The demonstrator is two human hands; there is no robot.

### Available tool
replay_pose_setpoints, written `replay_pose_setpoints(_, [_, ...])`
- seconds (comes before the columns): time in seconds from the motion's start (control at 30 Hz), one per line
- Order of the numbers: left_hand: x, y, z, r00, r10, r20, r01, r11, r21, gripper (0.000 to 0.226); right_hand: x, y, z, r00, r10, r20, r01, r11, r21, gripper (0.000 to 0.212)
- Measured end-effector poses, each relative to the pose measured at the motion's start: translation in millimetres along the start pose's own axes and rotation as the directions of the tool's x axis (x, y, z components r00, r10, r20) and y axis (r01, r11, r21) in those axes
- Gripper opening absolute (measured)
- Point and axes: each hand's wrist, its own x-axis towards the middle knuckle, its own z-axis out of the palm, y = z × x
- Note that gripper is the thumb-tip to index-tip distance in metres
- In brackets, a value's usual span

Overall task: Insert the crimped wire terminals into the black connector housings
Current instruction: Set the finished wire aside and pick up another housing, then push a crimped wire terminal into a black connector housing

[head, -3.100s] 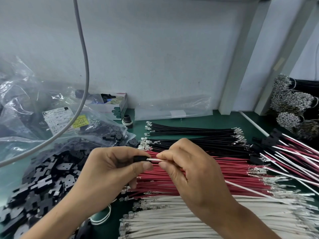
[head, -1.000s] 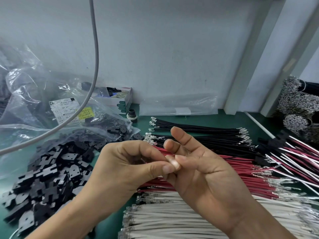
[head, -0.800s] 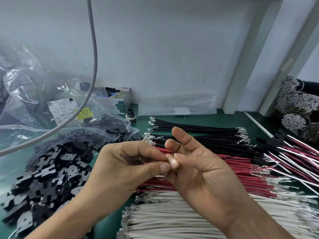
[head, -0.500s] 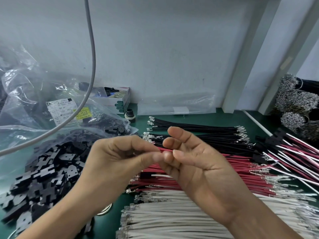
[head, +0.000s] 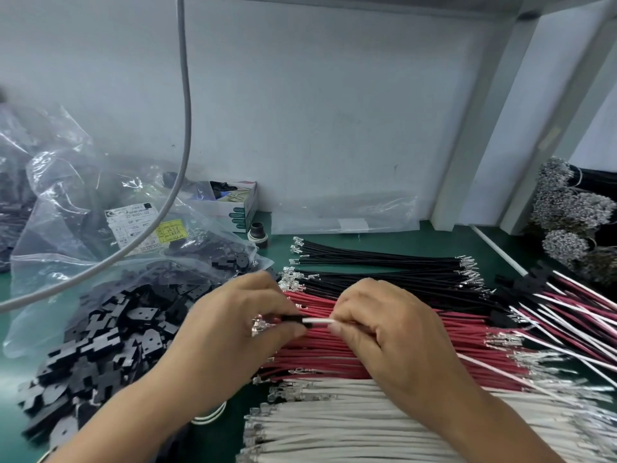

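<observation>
— Head view, nearest first: what lies at six o'clock?

— A flat bed of white wires [head: 384,426], smooth-sheathed, with crimped metal ends at their left tips. Its lower edge is cut off by the frame.

— And the hands?

— Both meet just above centre. The left hand [head: 233,332] has its fingers curled, pinching a small black connector housing [head: 295,319] between thumb and fingertips. The right hand [head: 387,329] pinches a single white wire [head: 319,321] whose end meets the housing. The terminal itself is hidden at the housing's mouth, so how deep it sits cannot be told.

— Beneath them?

— Red wires [head: 467,359], laid parallel, partly covered by both hands. Beyond, toward twelve o'clock, black wires [head: 384,262] with silvery tips.

— At nine o'clock?

— A loose heap of flat, matt black housings [head: 100,345], spilling from a crinkled clear plastic bag [head: 66,208] with printed labels too blurred to read. A grey cable [head: 182,128] hangs across it.

— And three o'clock?

— Finished red-and-white leads [head: 574,315] in black housings, cut off at the frame edge; behind them fuzzy silver bundles [head: 567,208], indistinct. A small carton [head: 240,205] stands at eleven o'clock against the pale wall [head: 334,111] on the green bench [head: 367,238].
</observation>
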Motion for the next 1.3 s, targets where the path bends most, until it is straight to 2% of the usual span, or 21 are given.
replay_pose_setpoints(0.1, [4.1,3.2,-7.0,0.979,-0.028,-0.203,0.0,0.991,-0.136,0.011,4.9,-2.4,-13.1,0.997,0.042,-0.064,-0.043,0.999,-0.013,0.018])
replay_pose_setpoints(0.17, [5.2,3.7,-7.8,0.955,-0.044,-0.292,-0.01,0.983,-0.181,0.012,8.9,-0.6,-26.3,0.995,0.044,-0.087,-0.048,0.998,-0.04,0.019])
replay_pose_setpoints(0.27, [2.2,1.8,-5.0,0.93,-0.095,-0.355,-0.016,0.955,-0.297,0.013,18.0,-5.5,-49.7,0.978,-0.027,-0.205,0.006,0.995,-0.104,0.013])
replay_pose_setpoints(0.37, [1.8,-3.6,-4.9,0.914,-0.193,-0.358,0.025,0.906,-0.422,0.016,25.7,-7.3,-75.7,0.902,-0.124,-0.413,0.058,0.984,-0.169,0.013])
replay_pose_setpoints(0.4, [2.8,-7.2,-6.4,0.909,-0.2,-0.366,0.049,0.922,-0.383,0.015,26.5,-5.0,-87.6,0.874,-0.142,-0.464,0.071,0.983,-0.167,0.014])
replay_pose_setpoints(0.47, [5.0,-17.5,-9.8,0.92,-0.18,-0.349,0.129,0.978,-0.164,0.015,25.0,8.1,-116.1,0.841,-0.159,-0.516,0.052,0.975,-0.216,0.016])
replay_pose_setpoints(0.53, [6.6,-27.8,-11.6,0.937,-0.179,-0.301,0.225,0.966,0.126,0.015,14.5,39.6,-142.9,0.845,-0.109,-0.524,-0.074,0.946,-0.317,0.021])
replay_pose_setpoints(0.6, [7.0,-36.4,-12.9,0.943,-0.209,-0.259,0.285,0.909,0.304,0.016,-5.5,84.3,-158.9,0.858,0.034,-0.512,-0.257,0.892,-0.372,0.026])
replay_pose_setpoints(0.7, [7.5,-48.5,-8.5,0.951,-0.209,-0.227,0.282,0.886,0.368,0.016,-50.6,161.1,-159.5,0.85,0.278,-0.448,-0.494,0.717,-0.493,0.022])
replay_pose_setpoints(0.77, [7.0,-60.4,-2.7,0.954,-0.188,-0.232,0.266,0.889,0.373,0.015,-83.6,195.8,-146.4,0.867,0.372,-0.333,-0.499,0.629,-0.596,0.018])
replay_pose_setpoints(0.83, [8.0,-75.9,2.4,0.96,-0.168,-0.225,0.245,0.893,0.378,0.015,-107.0,207.8,-132.2,0.87,0.403,-0.282,-0.485,0.604,-0.632,0.018])
replay_pose_setpoints(0.93, [8.8,-101.3,5.2,0.966,-0.151,-0.207,0.227,0.883,0.412,0.017,-113.5,198.3,-124.6,0.86,0.37,-0.35,-0.509,0.58,-0.636,0.021])
replay_pose_setpoints(1.03, [8.3,-108.3,2.0,0.971,-0.155,-0.179,0.225,0.84,0.494,0.014,-94.0,171.7,-125.6,0.867,0.278,-0.414,-0.487,0.655,-0.579,0.023])
replay_pose_setpoints(1.13, [7.4,-95.9,-2.6,0.975,-0.192,-0.113,0.222,0.803,0.553,0.009,-55.6,130.4,-111.7,0.884,0.239,-0.402,-0.407,0.817,-0.409,0.022])
replay_pose_setpoints(1.23, [7.4,-82.5,-8.3,0.967,-0.249,-0.048,0.231,0.788,0.571,0.007,-12.3,90.2,-80.3,0.936,0.253,-0.243,-0.289,0.95,-0.122,0.019])
replay_pose_setpoints(1.3, [7.7,-77.2,-11.9,0.964,-0.263,-0.027,0.232,0.793,0.563,0.005,14.8,73.8,-51.2,0.968,0.231,-0.095,-0.237,0.969,-0.067,0.018])
